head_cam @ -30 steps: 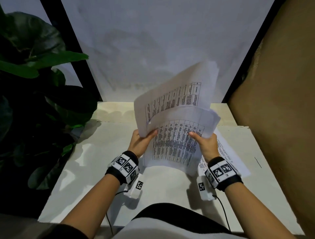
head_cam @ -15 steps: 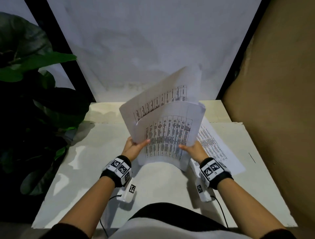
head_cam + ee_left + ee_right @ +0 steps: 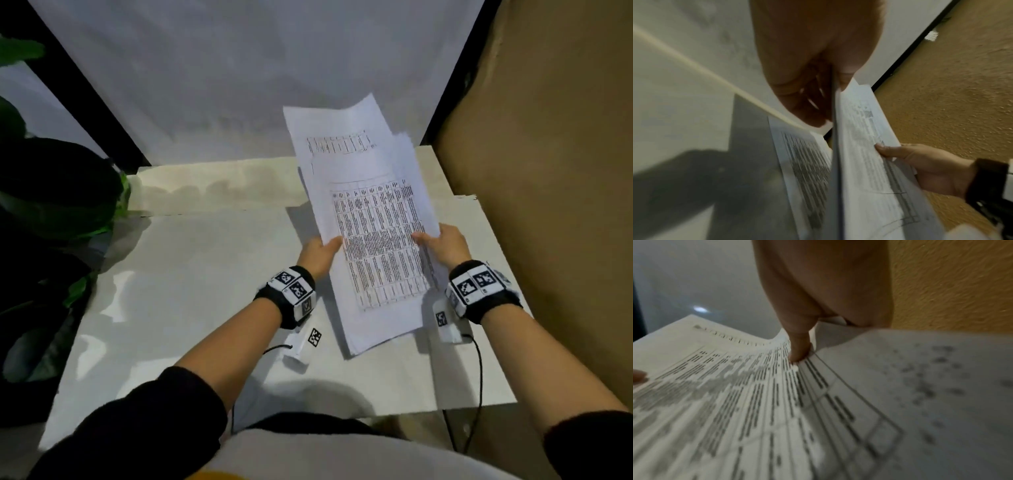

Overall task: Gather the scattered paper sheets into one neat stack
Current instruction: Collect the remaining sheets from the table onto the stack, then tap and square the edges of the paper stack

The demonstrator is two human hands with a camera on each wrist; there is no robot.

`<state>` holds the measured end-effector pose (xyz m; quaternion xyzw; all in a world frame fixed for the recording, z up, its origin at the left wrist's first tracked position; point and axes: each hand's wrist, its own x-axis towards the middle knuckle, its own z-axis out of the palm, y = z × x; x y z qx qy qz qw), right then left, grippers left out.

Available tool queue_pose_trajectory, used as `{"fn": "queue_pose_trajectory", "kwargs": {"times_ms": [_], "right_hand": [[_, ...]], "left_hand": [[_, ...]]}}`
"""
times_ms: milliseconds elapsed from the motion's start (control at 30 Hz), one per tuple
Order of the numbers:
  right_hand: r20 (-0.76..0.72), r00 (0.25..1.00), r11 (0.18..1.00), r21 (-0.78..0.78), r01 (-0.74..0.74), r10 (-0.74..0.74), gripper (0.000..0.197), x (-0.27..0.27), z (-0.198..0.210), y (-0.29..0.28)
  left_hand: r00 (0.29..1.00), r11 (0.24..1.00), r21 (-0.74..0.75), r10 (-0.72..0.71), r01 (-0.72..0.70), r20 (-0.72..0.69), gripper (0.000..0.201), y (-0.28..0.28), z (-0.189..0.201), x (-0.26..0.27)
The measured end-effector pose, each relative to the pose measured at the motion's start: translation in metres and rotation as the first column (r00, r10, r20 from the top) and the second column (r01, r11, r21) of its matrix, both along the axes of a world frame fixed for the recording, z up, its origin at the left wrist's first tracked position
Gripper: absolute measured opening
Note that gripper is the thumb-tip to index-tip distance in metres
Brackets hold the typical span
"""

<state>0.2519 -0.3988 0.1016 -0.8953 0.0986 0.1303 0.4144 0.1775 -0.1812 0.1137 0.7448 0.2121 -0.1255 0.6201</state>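
Printed tables on paper sheets (image 3: 373, 240), text too blurred to read.

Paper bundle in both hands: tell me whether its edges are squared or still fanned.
Fanned. In the paper bundle, a rear sheet's top edge sticks out beyond the front sheet.

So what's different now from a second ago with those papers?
The bundle of paper sheets has swung from the middle of the table over to its right side and come lower, covering the loose sheet that lay there; whether it rests on it is unclear. The pages look flatter and less fanned. Unchanged: the left hand and right hand still grip opposite edges.
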Motion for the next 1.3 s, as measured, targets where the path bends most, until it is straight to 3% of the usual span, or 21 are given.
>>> {"fn": "queue_pose_trajectory", "kwargs": {"times_ms": [100,233,367,500,567,667,733,833,933,1033,1167,1300], "right_hand": [[-0.129,0.992,0.992,-0.121,-0.025,0.009,0.042,0.016,-0.016,-0.025],[-0.283,0.959,0.938,-0.326,-0.118,0.022,0.049,0.024,-0.041,-0.043],[-0.338,0.941,0.916,-0.388,-0.107,-0.033,0.050,0.021,-0.065,-0.049],[-0.285,0.955,0.974,-0.227,0.017,-0.083,0.048,0.017,-0.073,-0.050],[-0.287,0.957,0.979,-0.204,-0.012,-0.048,0.043,0.012,-0.073,-0.048],[-0.289,0.957,0.966,-0.254,-0.054,-0.023,0.045,0.005,-0.075,-0.044],[-0.271,0.962,0.977,-0.200,-0.078,0.021,0.040,0.001,-0.073,-0.038],[-0.244,0.968,0.994,-0.079,-0.076,0.055,0.040,-0.004,-0.070,-0.029],[-0.144,0.988,0.998,0.035,-0.056,0.061,0.060,-0.009,-0.067,-0.019],[-0.071,0.997,0.973,0.229,0.042,-0.027,0.072,-0.015,-0.053,-0.003],[0.087,0.992,0.872,0.487,0.041,-0.095,0.039,-0.026,-0.020,0.027],[0.252,0.955,0.834,0.552,-0.009,-0.157,0.031,-0.038,0.009,0.060]], "left_hand": [[0.982,0.997,0.057,-0.043,0.054,-0.184,0.048,-0.029,-0.027,0.014],[0.939,0.990,0.139,0.022,0.028,-0.344,0.060,-0.052,-0.060,0.027],[0.925,0.980,0.198,0.043,0.035,-0.377,0.049,-0.065,-0.075,0.036],[0.945,0.983,0.064,0.186,-0.175,-0.269,0.057,-0.075,-0.083,0.042],[0.943,0.969,-0.012,0.235,-0.245,-0.234,0.049,-0.076,-0.085,0.044],[0.952,0.986,0.056,0.166,-0.157,-0.258,0.042,-0.068,-0.085,0.042],[0.956,0.987,0.081,0.158,-0.142,-0.247,0.036,-0.063,-0.085,0.039],[0.982,0.989,0.103,0.124,-0.110,-0.140,0.038,-0.059,-0.081,0.032],[0.994,0.988,0.111,0.100,-0.103,0.033,0.054,-0.048,-0.071,0.020],[0.974,0.985,0.076,0.142,-0.157,0.178,0.072,-0.029,-0.053,0.009],[0.918,0.967,0.001,0.240,-0.253,0.317,0.083,-0.002,-0.021,-0.001],[0.826,0.930,-0.146,0.366,-0.336,0.429,0.054,0.018,0.021,-0.012]]}}
